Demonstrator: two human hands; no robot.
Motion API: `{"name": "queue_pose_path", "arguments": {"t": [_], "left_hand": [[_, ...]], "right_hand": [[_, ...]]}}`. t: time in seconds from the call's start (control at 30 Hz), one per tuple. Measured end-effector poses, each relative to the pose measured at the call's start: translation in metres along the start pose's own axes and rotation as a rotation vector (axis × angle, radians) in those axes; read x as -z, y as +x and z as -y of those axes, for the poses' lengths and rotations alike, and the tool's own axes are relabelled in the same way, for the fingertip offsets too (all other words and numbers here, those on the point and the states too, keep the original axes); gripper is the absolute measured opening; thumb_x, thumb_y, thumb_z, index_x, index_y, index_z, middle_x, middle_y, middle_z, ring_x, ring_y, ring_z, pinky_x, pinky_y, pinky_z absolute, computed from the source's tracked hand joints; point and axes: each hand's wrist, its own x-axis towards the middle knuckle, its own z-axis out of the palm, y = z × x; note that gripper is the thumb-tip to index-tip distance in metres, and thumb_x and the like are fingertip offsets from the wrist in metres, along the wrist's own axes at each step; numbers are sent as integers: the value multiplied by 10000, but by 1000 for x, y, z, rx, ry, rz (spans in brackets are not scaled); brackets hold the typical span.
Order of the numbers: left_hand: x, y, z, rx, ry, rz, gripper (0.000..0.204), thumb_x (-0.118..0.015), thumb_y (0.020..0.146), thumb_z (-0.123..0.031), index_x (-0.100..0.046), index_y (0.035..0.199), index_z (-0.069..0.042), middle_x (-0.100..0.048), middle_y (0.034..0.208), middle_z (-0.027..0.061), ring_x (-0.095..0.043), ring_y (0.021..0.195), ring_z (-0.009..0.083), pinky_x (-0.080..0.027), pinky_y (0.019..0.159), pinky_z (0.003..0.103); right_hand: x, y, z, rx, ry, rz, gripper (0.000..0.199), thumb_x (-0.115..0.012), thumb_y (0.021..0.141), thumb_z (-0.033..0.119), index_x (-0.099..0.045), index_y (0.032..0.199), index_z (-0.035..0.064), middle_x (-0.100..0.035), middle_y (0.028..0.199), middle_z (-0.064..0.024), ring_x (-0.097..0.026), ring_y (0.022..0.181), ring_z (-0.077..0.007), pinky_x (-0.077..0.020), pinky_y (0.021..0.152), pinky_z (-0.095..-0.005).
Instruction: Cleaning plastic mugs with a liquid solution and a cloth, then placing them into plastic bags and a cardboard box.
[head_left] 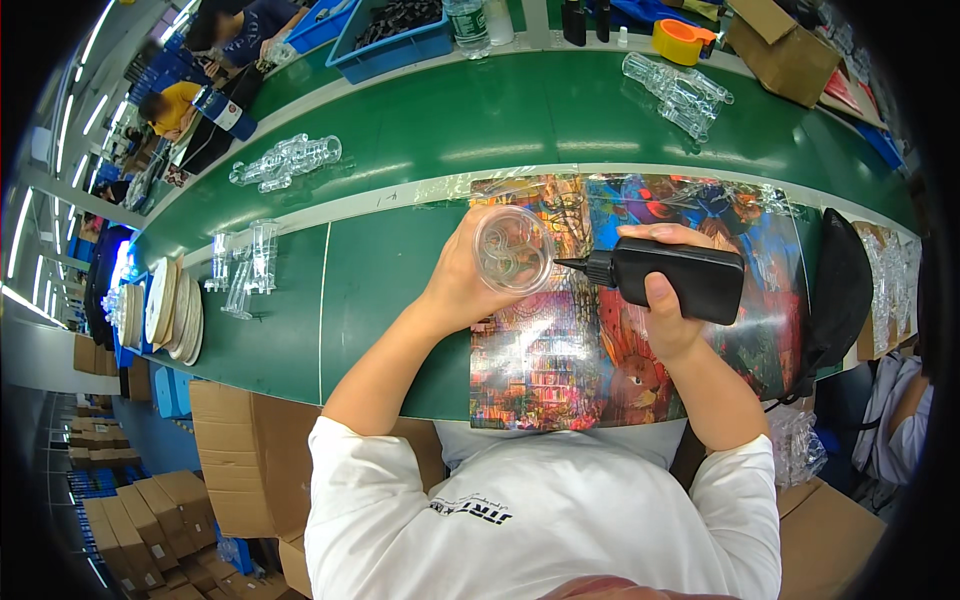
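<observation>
Your left hand (pixel 462 272) clasps clear cup (pixel 512 250); right hand (pixel 668 300) grips black squeeze bottle (pixel 672 277), nozzle at cup rim. Application apparently underway; more clear pieces (pixel 243 268) wait on the surface (pixel 380 270).

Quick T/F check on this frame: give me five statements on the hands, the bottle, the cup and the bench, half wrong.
1. The left hand holds a clear round cup. True.
2. The right hand holds a white bottle. False: the bottle is black.
3. The bottle's nozzle points toward the cup. True.
4. The hands work over a bare green belt. False: a colourful printed mat lies under them.
5. The stack of pale plates sits at the person's right. False: it is at the left.
</observation>
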Motion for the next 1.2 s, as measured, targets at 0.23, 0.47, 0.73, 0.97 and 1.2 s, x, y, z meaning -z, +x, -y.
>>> {"name": "queue_pose_path", "arguments": {"t": [0.23,0.47,0.73,0.97,1.2], "left_hand": [[5,-1,4,-26,31,51,703,-761,617,-99,-385,1205,-11,-487,1096,155,-532,957,286,-438,834,361],[3,0,3,5,16,53,687,-755,636,-109,-388,1207,-5,-481,1120,161,-522,966,302,-432,845,371],[1,2,4,-42,60,-28,637,-786,608,-133,-463,1144,-13,-529,1013,136,-539,901,283,-456,797,361],[2,0,6,-65,140,-40,600,-820,517,-81,-514,1031,-26,-554,952,101,-560,837,226,-469,710,293],[-1,-2,7,-11,45,-46,595,-829,531,-85,-499,1023,-31,-563,925,88,-568,824,192,-472,697,280]], "right_hand": [[1,1,0,20,-27,-6,357,-580,819,96,-409,1113,-12,-535,1057,-172,-558,998,-251,-444,895,-377],[-5,1,5,-26,-73,-109,398,-615,795,217,-446,1066,-20,-556,992,-184,-574,943,-279,-465,848,-388],[-5,0,6,-38,-62,-106,403,-620,792,217,-444,1065,-21,-556,985,-181,-573,943,-280,-469,842,-389],[-5,-1,5,-18,-72,-77,393,-616,797,225,-442,1058,-10,-526,985,-166,-563,949,-275,-463,849,-394],[-5,-4,5,-46,-90,-50,389,-609,803,229,-432,1067,6,-503,978,-157,-545,951,-267,-442,874,-408]]}}
